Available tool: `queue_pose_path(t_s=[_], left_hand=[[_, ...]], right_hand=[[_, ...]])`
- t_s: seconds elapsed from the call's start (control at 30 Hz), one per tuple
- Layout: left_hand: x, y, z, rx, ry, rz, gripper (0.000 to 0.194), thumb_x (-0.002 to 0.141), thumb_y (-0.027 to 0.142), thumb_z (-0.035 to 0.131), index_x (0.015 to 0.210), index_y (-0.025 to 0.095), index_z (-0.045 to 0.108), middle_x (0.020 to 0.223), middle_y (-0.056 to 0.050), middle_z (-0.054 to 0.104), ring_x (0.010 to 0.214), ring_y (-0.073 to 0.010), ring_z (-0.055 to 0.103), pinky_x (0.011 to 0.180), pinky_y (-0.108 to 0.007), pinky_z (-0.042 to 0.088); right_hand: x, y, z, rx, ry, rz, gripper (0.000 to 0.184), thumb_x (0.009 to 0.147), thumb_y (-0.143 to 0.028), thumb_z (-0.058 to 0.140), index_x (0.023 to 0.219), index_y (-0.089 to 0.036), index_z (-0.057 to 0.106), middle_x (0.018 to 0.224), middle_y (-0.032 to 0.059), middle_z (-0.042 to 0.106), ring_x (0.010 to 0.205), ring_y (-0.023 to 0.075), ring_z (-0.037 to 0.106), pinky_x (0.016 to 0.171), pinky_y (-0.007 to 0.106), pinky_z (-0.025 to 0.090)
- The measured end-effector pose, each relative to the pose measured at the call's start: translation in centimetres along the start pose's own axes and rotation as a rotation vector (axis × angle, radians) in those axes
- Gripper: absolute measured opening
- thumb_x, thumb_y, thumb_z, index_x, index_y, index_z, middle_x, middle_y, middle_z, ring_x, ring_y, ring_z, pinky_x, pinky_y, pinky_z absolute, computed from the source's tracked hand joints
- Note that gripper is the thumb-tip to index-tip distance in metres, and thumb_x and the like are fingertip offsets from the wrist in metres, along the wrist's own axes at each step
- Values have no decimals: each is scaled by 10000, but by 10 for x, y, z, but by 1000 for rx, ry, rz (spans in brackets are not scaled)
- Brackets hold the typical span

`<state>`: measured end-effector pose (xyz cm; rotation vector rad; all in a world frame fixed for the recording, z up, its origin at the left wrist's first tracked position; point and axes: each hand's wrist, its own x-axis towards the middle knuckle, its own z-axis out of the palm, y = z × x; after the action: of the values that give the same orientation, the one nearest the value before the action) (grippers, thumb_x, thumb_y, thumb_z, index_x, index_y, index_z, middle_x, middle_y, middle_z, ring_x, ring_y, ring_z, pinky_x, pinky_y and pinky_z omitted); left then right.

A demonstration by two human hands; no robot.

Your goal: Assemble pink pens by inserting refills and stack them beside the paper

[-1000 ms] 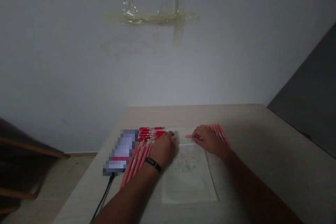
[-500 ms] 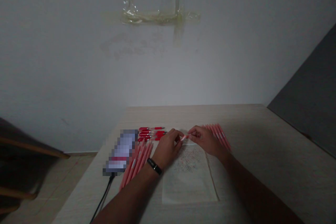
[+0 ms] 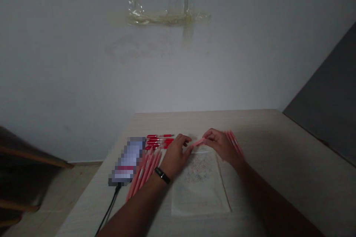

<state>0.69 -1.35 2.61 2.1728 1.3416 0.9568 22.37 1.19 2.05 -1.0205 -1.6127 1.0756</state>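
Note:
My right hand [image 3: 219, 143] pinches a slim pink pen [image 3: 198, 142] between thumb and fingers, and the pen points left above the top of a pale sheet. My left hand [image 3: 178, 153] is open, its thumb at or very near the pen's left end and its fingers raised apart from the thumb. The sheet [image 3: 203, 194], scribbled with dark and red marks, lies between my forearms. Just beyond my right hand, several pink pens [image 3: 233, 140] lie side by side, partly hidden by it. More pink pens [image 3: 141, 174] lie left of my left wrist.
Several red pens with clear middles [image 3: 160, 141] lie behind my left hand. A blurred-out phone-like device [image 3: 129, 159] with a black cable [image 3: 111, 203] rests at the table's left side. A wall [image 3: 205, 81] rises behind the table [image 3: 267, 129].
The left fingers have loosened and spread away from the pen. My right hand has shifted slightly right, and more of the pink pen shows between the hands.

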Motion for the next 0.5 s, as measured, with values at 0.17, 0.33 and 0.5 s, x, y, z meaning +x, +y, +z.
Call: queue_pose_path(t_s=[0.17, 0.33, 0.5], left_hand=[[0, -1, 3, -98, -17, -7, 196, 915, 268, 587, 1095, 190, 590, 1072, -76, 601, 892, -171, 619, 698, -285, 531], [0, 1, 4, -169, -27, 27, 193, 910, 248, 592, 1094, 193, 601, 1085, -79, 595, 921, -171, 615, 742, -285, 549], [0, 3, 3, -187, -24, 61, 165, 908, 224, 595, 1069, 193, 615, 1061, -72, 586, 927, -169, 593, 789, -291, 543]], right_hand=[[1, 0, -4, 63, 35, 14, 140, 804, -286, 705, 855, -192, 615, 734, -2, 715, 680, 161, 683, 658, 259, 490], [0, 1, -1, 65, -2, 16, 176, 811, -318, 723, 882, -191, 625, 772, 14, 729, 734, 172, 692, 681, 264, 488], [1, 5, 1, 58, -15, -10, 220, 807, -363, 741, 879, -191, 626, 779, 16, 713, 762, 179, 684, 705, 275, 489]])
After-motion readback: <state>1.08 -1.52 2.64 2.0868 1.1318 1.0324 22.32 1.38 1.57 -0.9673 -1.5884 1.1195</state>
